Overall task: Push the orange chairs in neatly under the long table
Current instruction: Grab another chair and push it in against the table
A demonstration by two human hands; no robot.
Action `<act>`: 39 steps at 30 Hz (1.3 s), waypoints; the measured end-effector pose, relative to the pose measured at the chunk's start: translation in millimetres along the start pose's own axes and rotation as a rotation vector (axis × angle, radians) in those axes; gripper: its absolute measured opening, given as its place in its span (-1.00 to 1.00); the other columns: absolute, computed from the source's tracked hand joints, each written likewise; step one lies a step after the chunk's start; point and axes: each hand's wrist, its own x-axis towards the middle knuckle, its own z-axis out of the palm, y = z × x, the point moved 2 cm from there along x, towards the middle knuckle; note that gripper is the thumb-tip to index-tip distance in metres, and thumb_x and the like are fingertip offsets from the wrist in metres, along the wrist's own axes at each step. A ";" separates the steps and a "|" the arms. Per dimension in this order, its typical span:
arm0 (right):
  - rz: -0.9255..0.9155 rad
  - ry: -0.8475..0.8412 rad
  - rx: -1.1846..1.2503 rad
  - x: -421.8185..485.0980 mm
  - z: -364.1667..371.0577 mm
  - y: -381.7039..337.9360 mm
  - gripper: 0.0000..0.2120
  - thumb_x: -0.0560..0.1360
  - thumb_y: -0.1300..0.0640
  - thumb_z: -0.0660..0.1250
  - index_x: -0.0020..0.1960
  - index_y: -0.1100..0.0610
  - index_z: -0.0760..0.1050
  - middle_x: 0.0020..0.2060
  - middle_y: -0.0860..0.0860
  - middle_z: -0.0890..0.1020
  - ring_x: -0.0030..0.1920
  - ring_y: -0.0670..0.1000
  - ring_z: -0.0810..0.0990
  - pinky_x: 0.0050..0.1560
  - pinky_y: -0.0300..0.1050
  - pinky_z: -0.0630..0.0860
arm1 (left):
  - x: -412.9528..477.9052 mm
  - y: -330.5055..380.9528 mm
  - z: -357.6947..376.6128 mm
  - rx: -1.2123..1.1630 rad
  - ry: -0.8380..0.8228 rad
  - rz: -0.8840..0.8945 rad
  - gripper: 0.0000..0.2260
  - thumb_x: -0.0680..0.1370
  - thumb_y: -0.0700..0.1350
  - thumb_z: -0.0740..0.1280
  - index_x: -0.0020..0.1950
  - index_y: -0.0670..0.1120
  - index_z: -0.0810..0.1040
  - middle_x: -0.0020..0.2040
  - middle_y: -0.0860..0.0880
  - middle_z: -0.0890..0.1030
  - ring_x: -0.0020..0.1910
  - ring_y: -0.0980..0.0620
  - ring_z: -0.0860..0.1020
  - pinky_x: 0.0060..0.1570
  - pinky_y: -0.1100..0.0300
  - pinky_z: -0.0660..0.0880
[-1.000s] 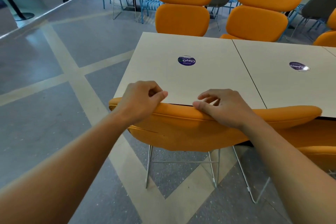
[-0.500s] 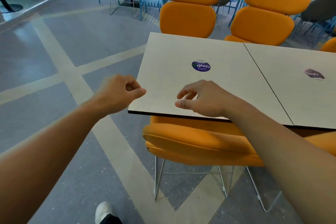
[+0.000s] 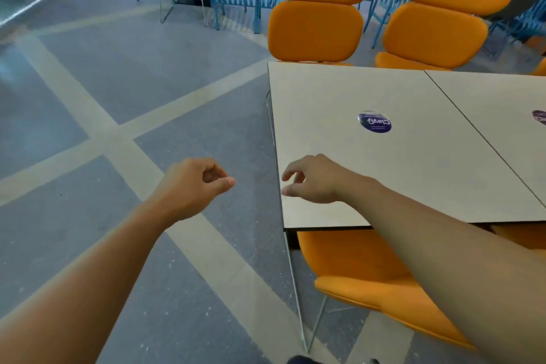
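Both my hands are off everything right now. My left hand (image 3: 193, 186) hangs over bare floor in a loose curl, holding nothing; my right hand (image 3: 314, 179) hovers over the corner of the long table (image 3: 339, 91), fingers half open, also empty. The near orange chair (image 3: 366, 272) sits tucked under the table edge, which I guess is why I've let go. Count: three orange chairs clearly in view, this one plus two across the table (image 3: 317, 9) (image 3: 443, 15), and two purple stickers (image 3: 374, 122).

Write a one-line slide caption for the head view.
Both hands, left and right, hover empty beside the long table; near orange chair tucked under.
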 end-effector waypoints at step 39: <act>0.209 0.083 0.511 702.1 -223.1 11.1 -0.60 0.56 -0.12 0.37 0.35 -0.02 0.49 0.07 -0.05 0.58 -0.01 -0.02 0.58 -0.04 -0.07 0.48 | 742.9 -162.9 -139.0 0.045 -0.227 -0.028 -0.86 0.52 0.07 0.39 0.00 0.03 0.59 -0.11 0.11 0.62 -0.12 0.21 0.55 -0.24 0.38 0.37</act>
